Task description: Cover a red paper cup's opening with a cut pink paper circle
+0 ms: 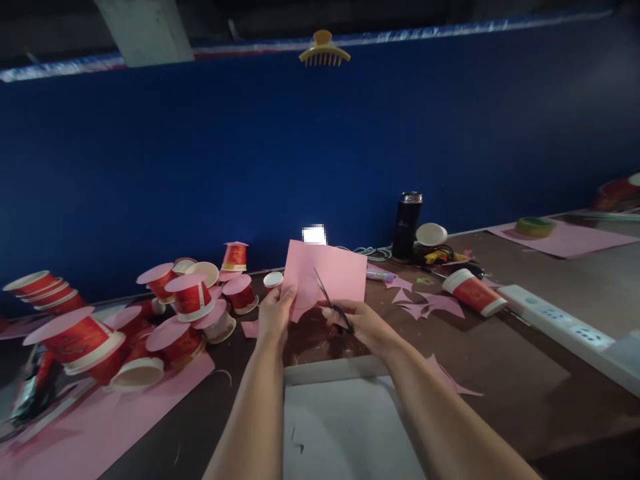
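My left hand pinches the left edge of a sheet of pink paper, holding it upright above the table. A rounded, partly cut shape shows in the paper's lower left part. In my right hand is a pair of scissors, my fingers wrapped around the dark handles. Its blades point up and to the left, in front of the paper beside the rounded shape. Whether the blades touch the paper I cannot tell. Below both hands lies a white box or board with a raised far edge.
Several red paper cups topped with pink discs crowd the left side. Pink scraps, a tipped cup, a black flask and a white power strip lie to the right. A blue partition rises behind.
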A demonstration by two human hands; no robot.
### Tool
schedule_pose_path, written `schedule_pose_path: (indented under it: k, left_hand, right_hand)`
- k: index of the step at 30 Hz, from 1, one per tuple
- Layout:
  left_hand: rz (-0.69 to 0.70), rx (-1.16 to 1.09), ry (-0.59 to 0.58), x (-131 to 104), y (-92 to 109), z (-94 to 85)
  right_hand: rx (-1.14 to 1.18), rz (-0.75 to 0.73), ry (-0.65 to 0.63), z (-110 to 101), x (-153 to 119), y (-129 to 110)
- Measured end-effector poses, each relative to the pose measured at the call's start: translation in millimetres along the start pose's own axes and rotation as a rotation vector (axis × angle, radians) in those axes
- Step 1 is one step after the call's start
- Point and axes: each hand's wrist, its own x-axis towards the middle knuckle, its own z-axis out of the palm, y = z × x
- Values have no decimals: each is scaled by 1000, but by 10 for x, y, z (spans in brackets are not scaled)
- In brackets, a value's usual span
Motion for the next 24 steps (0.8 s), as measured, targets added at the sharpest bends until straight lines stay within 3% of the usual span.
schedule_pose_path:
  k: [4,11,24]
  left_hand:
    - [13,89,-13,-17,10,0]
    - [17,39,-8,-14,44,-5]
    - [30,51,-88,-24,91,-51]
  right_hand:
    - [-42,-42,7,-9,15,17]
    - [-100,-101,3,-20,-3,-5]
    - [-129,-94,24,-19,-19,-31]
